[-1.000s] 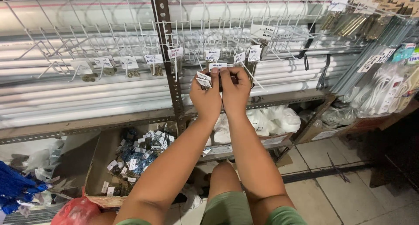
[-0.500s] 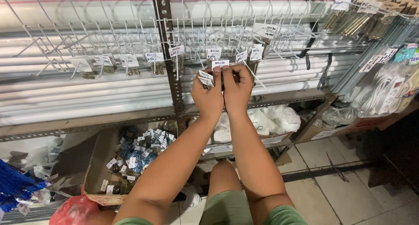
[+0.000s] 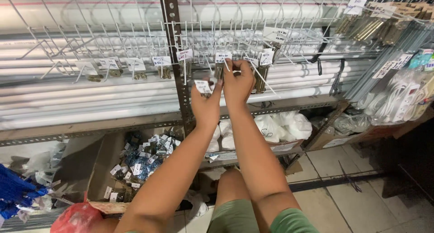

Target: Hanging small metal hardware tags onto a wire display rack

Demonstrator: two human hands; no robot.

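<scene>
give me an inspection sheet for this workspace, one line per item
surface: white wire grid rack with hooks, fixed to a perforated metal post
job's things: small white tag at the left hand; hanging packet with tag at the right hand
clutter: cardboard box of blue packets; red bag; white bags on the lower shelf
grippers: left hand pinches the small tag; right hand fingers on the hanging packet
cables: white power strips hanging at right
surroundings: white pipes behind the rack; tiled floor
</scene>
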